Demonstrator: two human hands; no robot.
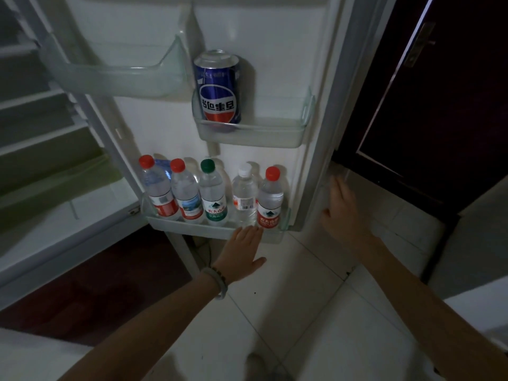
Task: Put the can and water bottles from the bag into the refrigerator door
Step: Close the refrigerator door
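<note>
A blue can (218, 90) stands upside down in the middle door shelf (264, 134). Several water bottles (213, 193) with red, green and white caps stand in a row in the bottom door shelf (192, 228). My left hand (242, 251) lies flat, fingers together, against the front lip of the bottom shelf below the right-most bottles. My right hand (342, 210) rests open on the outer edge of the refrigerator door (320, 166). Neither hand holds anything. No bag is in view.
The open refrigerator interior (41, 127) with its shelves lies to the left. A clear upper door shelf (121, 75) hangs above. A dark wooden door (439, 105) stands to the right. White floor tiles (302, 312) lie below.
</note>
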